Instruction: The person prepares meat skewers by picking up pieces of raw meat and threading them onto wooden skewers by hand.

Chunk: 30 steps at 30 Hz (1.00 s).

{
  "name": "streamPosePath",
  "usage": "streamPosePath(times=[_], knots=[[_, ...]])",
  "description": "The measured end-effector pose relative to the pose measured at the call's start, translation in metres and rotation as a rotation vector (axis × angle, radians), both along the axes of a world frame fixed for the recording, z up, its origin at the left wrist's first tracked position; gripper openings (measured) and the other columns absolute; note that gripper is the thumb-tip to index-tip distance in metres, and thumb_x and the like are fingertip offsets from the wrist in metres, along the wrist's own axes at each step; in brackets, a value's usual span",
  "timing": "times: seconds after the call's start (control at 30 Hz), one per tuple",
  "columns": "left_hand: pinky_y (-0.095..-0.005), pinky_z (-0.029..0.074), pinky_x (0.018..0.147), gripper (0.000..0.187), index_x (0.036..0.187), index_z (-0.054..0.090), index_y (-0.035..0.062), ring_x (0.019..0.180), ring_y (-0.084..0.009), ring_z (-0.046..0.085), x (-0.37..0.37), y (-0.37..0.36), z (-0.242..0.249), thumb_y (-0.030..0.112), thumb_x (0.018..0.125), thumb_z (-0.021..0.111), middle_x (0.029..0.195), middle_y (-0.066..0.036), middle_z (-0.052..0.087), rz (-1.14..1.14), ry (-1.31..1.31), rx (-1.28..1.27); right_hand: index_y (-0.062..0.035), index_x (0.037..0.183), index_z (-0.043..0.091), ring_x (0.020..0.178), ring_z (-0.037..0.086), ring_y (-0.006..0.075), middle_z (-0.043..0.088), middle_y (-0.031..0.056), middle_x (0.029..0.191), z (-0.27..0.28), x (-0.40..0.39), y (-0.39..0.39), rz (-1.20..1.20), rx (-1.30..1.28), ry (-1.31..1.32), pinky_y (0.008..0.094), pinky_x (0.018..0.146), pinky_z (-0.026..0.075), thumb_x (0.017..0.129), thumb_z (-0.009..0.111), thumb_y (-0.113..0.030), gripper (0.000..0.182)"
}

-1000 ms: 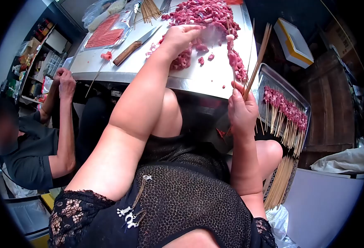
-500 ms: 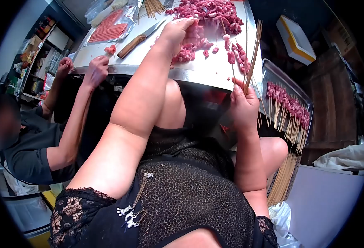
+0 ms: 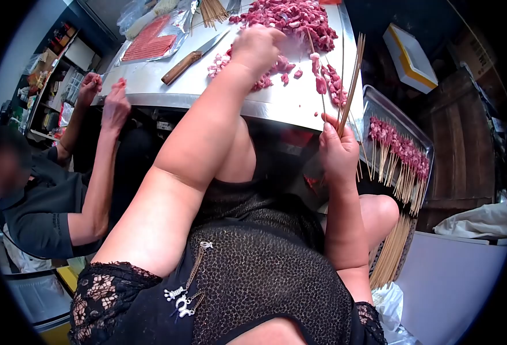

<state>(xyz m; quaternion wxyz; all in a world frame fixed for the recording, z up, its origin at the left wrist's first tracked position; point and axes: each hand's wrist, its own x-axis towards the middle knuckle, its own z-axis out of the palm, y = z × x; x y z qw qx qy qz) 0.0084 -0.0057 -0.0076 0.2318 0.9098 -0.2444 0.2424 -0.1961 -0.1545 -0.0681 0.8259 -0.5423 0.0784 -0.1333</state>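
My right hand grips a bundle of bamboo skewers, which point up past the table edge. One skewer slanting from that hand carries a few pieces of meat near its upper part. My left hand is bent over the small loose pieces of raw meat on the table, its fingers curled and partly blurred. Whatever lies between those fingertips is hidden. Beyond them spreads a large heap of cut red meat.
A knife lies on the metal table beside a tray of pink strips. At right are a metal tray of meat skewers and bare skewers. A co-worker's hands are at the table's left edge.
My left hand has shifted slightly right over the meat, its fingers now bent down. My right hand keeps the skewers nearly still. The co-worker's nearer hand has moved left.
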Motion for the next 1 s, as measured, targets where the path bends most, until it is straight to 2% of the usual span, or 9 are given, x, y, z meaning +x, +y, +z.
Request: streamPosePath(times=[0.17,0.3,0.37,0.43,0.47,0.57,0.67,0.9,1.0], knots=[[-0.0327,0.05,0.068,0.012,0.079,0.071,0.0127,0.07,-0.0224,0.065,-0.009,-0.023,-0.003,0.021,0.078,0.063,0.074,-0.008,0.067,-0.048,0.445,0.407,0.0004,0.11,0.057,0.049,0.036,0.0,0.044,-0.0073,0.062,0.001,-0.001,0.0,0.003,0.033,-0.004,0.0143,0.043,0.027,0.092,0.05,-0.008,0.021],[-0.0322,0.05,0.066,0.012,0.081,0.07,0.0118,0.07,-0.0203,0.065,-0.011,-0.02,0.004,0.02,0.074,0.065,0.072,-0.008,0.066,-0.042,0.427,0.457,0.0009,0.11,0.057,0.049,0.036,0.0002,0.044,-0.0069,0.062,0.002,-0.002,-0.001,0.013,0.024,-0.013,0.0146,0.043,0.027,0.092,0.05,-0.008,0.021],[-0.0309,0.049,0.066,0.015,0.083,0.069,0.0091,0.072,-0.0176,0.065,-0.009,-0.008,0.003,0.021,0.074,0.067,0.075,-0.007,0.067,-0.085,0.51,0.316,0.0013,0.111,0.057,0.05,0.036,0.0006,0.044,-0.0065,0.062,0.004,-0.003,-0.001,0.014,0.016,-0.01,0.0146,0.044,0.028,0.092,0.051,-0.009,0.022],[-0.0297,0.049,0.066,0.018,0.086,0.068,0.0049,0.076,-0.0148,0.065,-0.007,0.001,0.0,0.019,0.075,0.068,0.081,-0.006,0.067,-0.211,0.507,-0.286,0.0014,0.111,0.057,0.05,0.037,0.0007,0.045,-0.0063,0.062,0.001,-0.002,-0.001,0.021,0.03,-0.015,0.0147,0.044,0.028,0.092,0.051,-0.009,0.022],[-0.0264,0.05,0.066,0.018,0.091,0.066,0.0025,0.08,-0.0125,0.064,-0.005,0.003,-0.001,0.016,0.079,0.066,0.084,-0.005,0.067,-0.204,0.674,-0.55,0.0016,0.111,0.057,0.051,0.037,0.0009,0.045,-0.0061,0.063,0.0,-0.002,-0.001,0.029,0.041,-0.021,0.0147,0.044,0.028,0.092,0.051,-0.008,0.022],[-0.0267,0.055,0.072,0.02,0.107,0.059,0.0009,0.086,-0.0184,0.065,-0.012,0.009,0.008,0.006,0.087,0.055,0.093,-0.012,0.065,-0.361,0.93,-1.107,0.0014,0.11,0.058,0.051,0.038,0.0008,0.046,-0.0061,0.063,0.001,-0.002,0.002,0.036,-0.007,0.014,0.0147,0.045,0.029,0.092,0.051,-0.008,0.022],[-0.0307,0.056,0.077,0.02,0.108,0.056,-0.0007,0.087,-0.0216,0.065,-0.005,0.008,0.004,0.004,0.09,0.05,0.095,-0.016,0.064,-0.462,1.003,-1.285,0.001,0.109,0.059,0.052,0.039,0.0007,0.046,-0.0064,0.064,-0.002,0.0,0.003,0.059,0.004,0.032,0.0152,0.045,0.03,0.092,0.052,-0.009,0.021],[-0.0346,0.055,0.082,0.02,0.106,0.055,-0.0019,0.09,-0.0243,0.064,-0.014,0.004,0.014,0.011,0.094,0.044,0.097,-0.019,0.063,-0.587,1.15,-1.348,0.0003,0.108,0.059,0.052,0.038,0.0009,0.046,-0.0068,0.063,-0.012,0.001,0.0,0.068,-0.105,0.088,0.016,0.046,0.03,0.092,0.052,-0.009,0.02],[-0.0354,0.055,0.083,0.023,0.106,0.055,-0.0029,0.091,-0.0247,0.064,-0.021,0.001,0.018,0.015,0.093,0.05,0.099,-0.019,0.063,-0.558,1.119,-1.315,0.0004,0.108,0.059,0.052,0.038,0.0009,0.045,-0.0068,0.063,-0.01,0.001,0.002,0.046,-0.078,0.106,0.0159,0.046,0.03,0.092,0.052,-0.009,0.02]])
